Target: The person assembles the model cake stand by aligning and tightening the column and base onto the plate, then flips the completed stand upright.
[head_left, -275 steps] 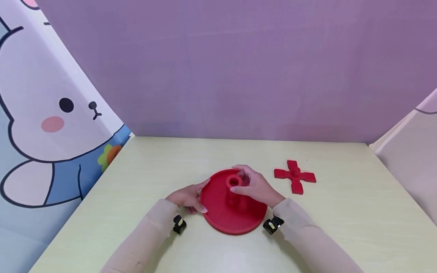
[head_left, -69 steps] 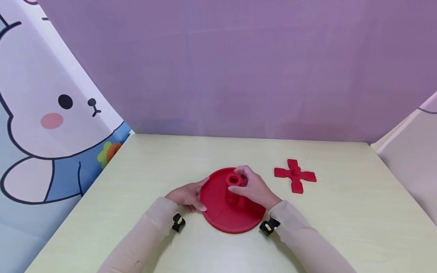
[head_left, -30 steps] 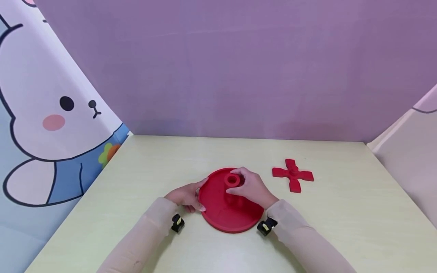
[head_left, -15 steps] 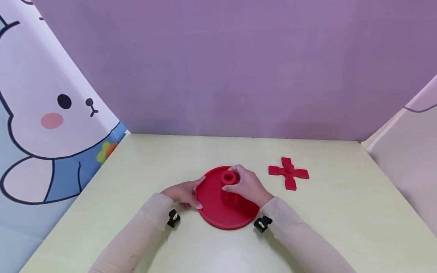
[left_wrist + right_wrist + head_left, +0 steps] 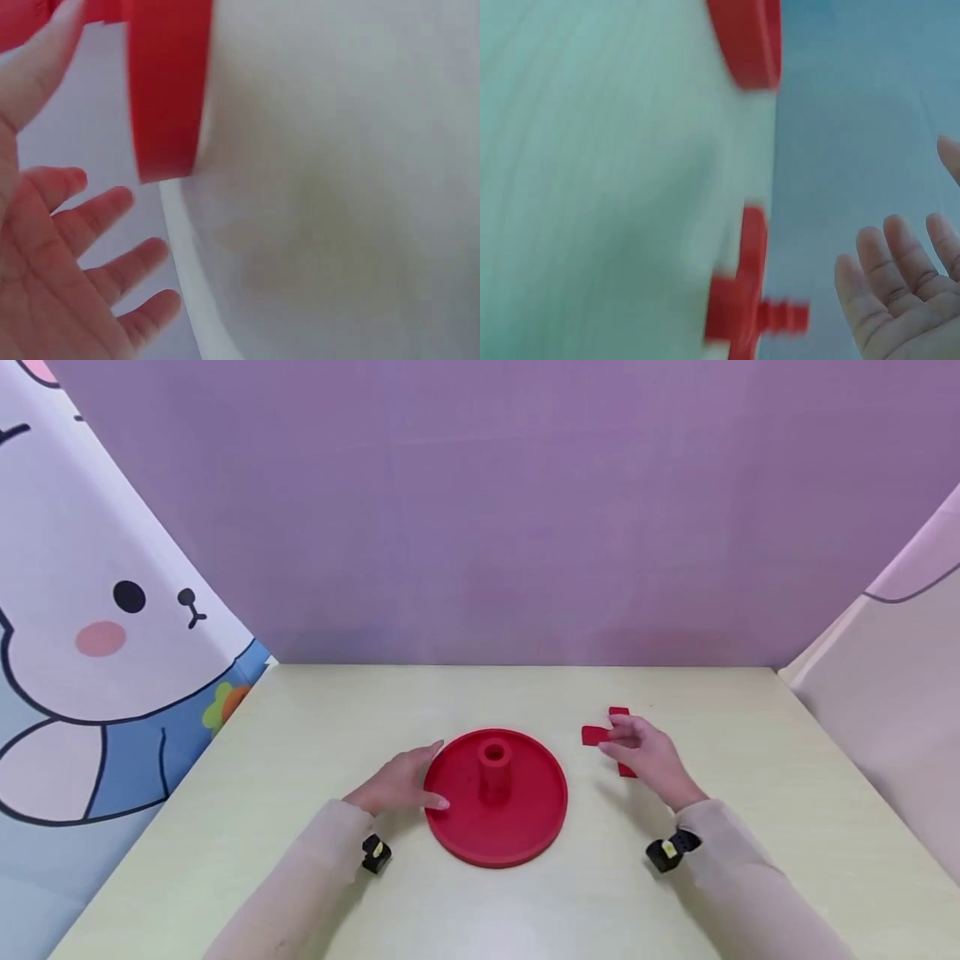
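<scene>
A red cross-shaped piece (image 5: 596, 736) lies on the table (image 5: 352, 710), stub (image 5: 784, 316) up, right of a red disc (image 5: 525, 822), as a person's right grip (image 5: 648, 756), loosely parted and holding nothing, hovers over it. Reaching for the piece appears to be the step in hand; the next move likely calls for pinching that stub, while the left grip (image 5: 396, 781) spreads at the disc's edge, contact unclear.

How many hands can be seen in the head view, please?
2. The left hand is at the left rim of the red plate. The right hand is over the red cross, hiding part of it.
</scene>
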Demonstrator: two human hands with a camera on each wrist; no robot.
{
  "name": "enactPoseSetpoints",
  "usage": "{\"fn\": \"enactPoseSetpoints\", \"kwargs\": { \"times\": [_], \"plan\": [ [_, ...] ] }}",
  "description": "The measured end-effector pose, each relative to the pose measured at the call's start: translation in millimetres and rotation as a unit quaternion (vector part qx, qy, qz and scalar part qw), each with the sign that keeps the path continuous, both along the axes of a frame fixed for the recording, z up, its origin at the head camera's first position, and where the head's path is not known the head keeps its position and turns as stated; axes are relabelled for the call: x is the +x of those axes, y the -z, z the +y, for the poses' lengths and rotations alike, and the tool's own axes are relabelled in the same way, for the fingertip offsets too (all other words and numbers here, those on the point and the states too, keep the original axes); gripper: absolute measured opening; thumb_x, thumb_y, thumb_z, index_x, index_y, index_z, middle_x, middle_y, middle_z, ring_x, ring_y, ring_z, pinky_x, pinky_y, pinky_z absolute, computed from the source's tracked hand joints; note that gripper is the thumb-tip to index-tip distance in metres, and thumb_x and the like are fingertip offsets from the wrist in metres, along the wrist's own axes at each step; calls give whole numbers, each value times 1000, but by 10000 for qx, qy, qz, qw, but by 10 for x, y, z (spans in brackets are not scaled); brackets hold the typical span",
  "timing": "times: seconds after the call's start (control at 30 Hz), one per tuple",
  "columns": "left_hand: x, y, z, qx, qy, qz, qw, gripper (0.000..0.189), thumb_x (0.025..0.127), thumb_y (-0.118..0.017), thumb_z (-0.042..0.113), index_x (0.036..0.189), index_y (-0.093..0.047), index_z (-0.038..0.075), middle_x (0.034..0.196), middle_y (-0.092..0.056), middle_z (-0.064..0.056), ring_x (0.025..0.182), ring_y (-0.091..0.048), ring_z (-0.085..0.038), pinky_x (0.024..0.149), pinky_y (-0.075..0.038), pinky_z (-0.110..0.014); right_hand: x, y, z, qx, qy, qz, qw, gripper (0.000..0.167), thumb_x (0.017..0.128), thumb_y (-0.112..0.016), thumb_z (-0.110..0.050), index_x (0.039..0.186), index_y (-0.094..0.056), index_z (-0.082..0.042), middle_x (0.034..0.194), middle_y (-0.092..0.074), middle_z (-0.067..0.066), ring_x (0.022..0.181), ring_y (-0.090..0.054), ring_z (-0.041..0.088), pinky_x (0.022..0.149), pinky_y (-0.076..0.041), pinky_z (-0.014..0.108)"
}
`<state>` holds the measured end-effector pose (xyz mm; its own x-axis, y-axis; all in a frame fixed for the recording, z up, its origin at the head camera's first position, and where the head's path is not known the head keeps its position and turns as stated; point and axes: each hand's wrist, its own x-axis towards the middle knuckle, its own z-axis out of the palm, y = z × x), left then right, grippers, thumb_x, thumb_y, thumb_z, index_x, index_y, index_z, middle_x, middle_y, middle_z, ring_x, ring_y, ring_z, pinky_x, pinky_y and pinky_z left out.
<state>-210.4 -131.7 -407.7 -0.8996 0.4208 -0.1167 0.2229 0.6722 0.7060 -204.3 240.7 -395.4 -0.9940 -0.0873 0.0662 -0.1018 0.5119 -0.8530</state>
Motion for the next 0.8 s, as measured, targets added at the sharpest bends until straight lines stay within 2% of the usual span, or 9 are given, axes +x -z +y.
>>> {"fn": "enactPoseSetpoints", "kwargs": {
  "times": [0.07,0.13,0.27,0.33,0.43,0.57,0.8],
  "plan": [
    [21,24,14,-39,316,186,9993,90,74,-84,18,148,-34,3,141,-46,-15,127,-43,-34,86,-53,-43,-5,22,134,50,131,-59,9999,59,93,-65,-26,140,-43,2,123,-56,24,112,-55,37,89,-50,39],
    [44,23,34,-236,466,301,9982,90,73,-84,18,147,-35,1,141,-46,-15,126,-43,-34,85,-53,-43,-10,42,255,124,249,-141,9995,58,94,-63,-26,140,-42,2,124,-55,25,113,-54,38,93,-47,43],
    [67,-5,61,-946,419,387,9939,94,71,-86,24,146,-34,-1,146,-40,-15,131,-37,-36,87,-52,-46,-41,80,445,321,375,-228,9985,57,95,-61,-24,140,-42,4,124,-55,27,114,-52,42,96,-42,52],
    [63,-12,65,-1117,467,366,9920,96,70,-86,25,146,-34,-1,148,-38,-15,133,-35,-37,88,-51,-48,-66,98,510,465,399,-325,9976,57,94,-60,-24,140,-42,4,125,-54,28,115,-51,42,96,-41,53],
    [64,-18,57,-1242,611,298,9899,99,70,-86,28,147,-32,-1,151,-34,-15,136,-30,-39,92,-49,-50,-110,125,583,742,413,-407,9956,56,94,-61,-23,139,-43,5,125,-54,28,114,-50,44,95,-42,54],
    [91,-29,22,-1382,797,266,9868,103,69,-87,31,148,-29,-3,153,-30,-15,137,-26,-43,96,-44,-53,-177,159,653,1195,369,-252,9918,54,92,-62,-17,136,-44,8,121,-54,31,110,-52,45,92,-43,55],
    [103,-24,-19,-1538,895,356,9834,106,66,-88,35,147,-30,-3,154,-29,-15,136,-26,-46,99,-41,-56,-255,148,696,1623,108,-262,9863,53,89,-62,-8,135,-44,12,126,-48,36,115,-44,51,95,-38,60]
  ]
}}
